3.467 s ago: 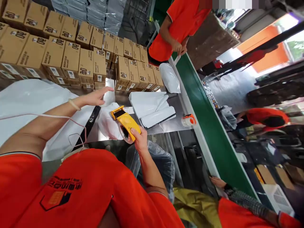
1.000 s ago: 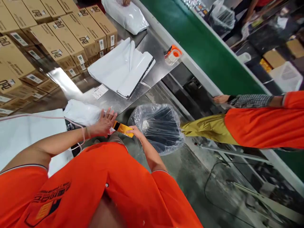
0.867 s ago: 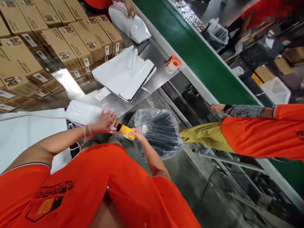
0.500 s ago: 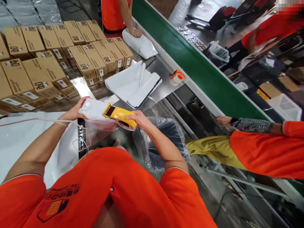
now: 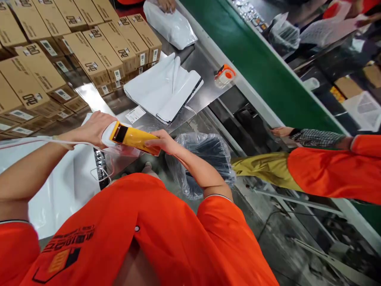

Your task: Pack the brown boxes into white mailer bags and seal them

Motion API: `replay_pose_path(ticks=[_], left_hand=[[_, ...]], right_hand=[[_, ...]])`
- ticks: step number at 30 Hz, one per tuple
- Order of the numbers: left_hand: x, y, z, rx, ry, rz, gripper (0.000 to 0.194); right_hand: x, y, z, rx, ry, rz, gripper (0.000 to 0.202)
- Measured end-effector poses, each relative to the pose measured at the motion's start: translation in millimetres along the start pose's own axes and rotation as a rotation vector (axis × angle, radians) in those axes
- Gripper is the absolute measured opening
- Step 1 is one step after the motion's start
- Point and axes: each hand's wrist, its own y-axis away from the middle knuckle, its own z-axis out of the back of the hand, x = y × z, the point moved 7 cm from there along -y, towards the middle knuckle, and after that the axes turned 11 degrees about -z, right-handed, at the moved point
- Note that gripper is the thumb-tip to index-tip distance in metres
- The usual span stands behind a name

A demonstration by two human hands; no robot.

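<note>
My left hand (image 5: 95,128) is closed around a white wrapped parcel (image 5: 107,136), which is largely hidden by the hand and the tool in front of it. In my right hand (image 5: 164,141) is a yellow tape dispenser (image 5: 135,139), its dark front end against the parcel. A thin pale cord (image 5: 67,142) runs across my left wrist. Just beyond my hands, a barcode label (image 5: 135,114) and a stack of white mailing bags (image 5: 162,89) lie on the metal table (image 5: 205,92).
Rows of brown cartons (image 5: 114,53) cover the table's left. An orange tape dispenser (image 5: 225,75) sits near the green conveyor belt (image 5: 250,63). A plastic-lined bin (image 5: 205,167) stands below the table edge. Co-workers' hands appear at a white parcel (image 5: 171,26) and by the belt's side.
My left hand has shifted over the parcel, which has turned so that less of it shows. The tape dispenser has moved left along it with my right hand. My view has tilted down slightly.
</note>
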Motion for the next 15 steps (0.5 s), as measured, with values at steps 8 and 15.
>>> replay_pose_path(ticks=[8, 15], left_hand=[[68.1, 52.4, -3.1, -0.029, 0.137, 0.063, 0.098], [93.5, 77.7, -3.4, -0.028, 0.184, 0.079, 0.102]], right_hand=[[-174.2, 53.3, 79.8, -0.207, 0.005, -0.179, 0.064], [-232.7, -22.0, 57.4, -0.357, 0.091, -0.346, 0.047]])
